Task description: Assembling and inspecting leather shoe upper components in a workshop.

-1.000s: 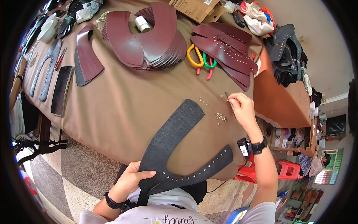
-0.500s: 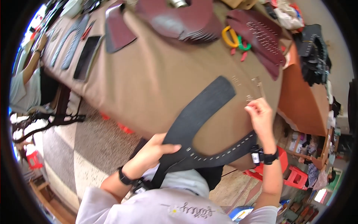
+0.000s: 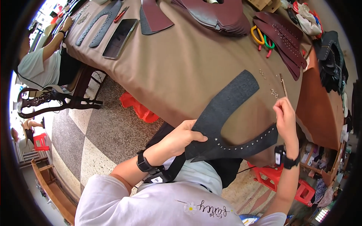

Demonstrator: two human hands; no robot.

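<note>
A U-shaped black leather piece (image 3: pixel 226 109) slants across the near edge of the cloth-covered table. My left hand (image 3: pixel 183 137) grips its left bend, thumb on top and fingers underneath. A row of small silver studs (image 3: pixel 241 147) follows the curve of its lower arm. My right hand (image 3: pixel 285 111) is raised past the end of that arm, its fingertips pinched together; whatever they may hold is too small to make out. Just beyond it are a little heap of loose studs (image 3: pixel 274 92) and a thin stick-like tool (image 3: pixel 283 84), close to the fingers.
Maroon leather pieces (image 3: pixel 215 19) are stacked at the far side. Scissors with yellow and green handles (image 3: pixel 257 35) lie beside studded maroon strips (image 3: pixel 284 41). At far left are a phone (image 3: pixel 120 37) and a studded black U-piece (image 3: pixel 102 26). Another person's arm (image 3: pixel 54 43) rests there.
The view has shifted, so the table and leather sit differently in the picture. My left hand keeps its grip on the leather; my right hand stays pinched near the loose studs.
</note>
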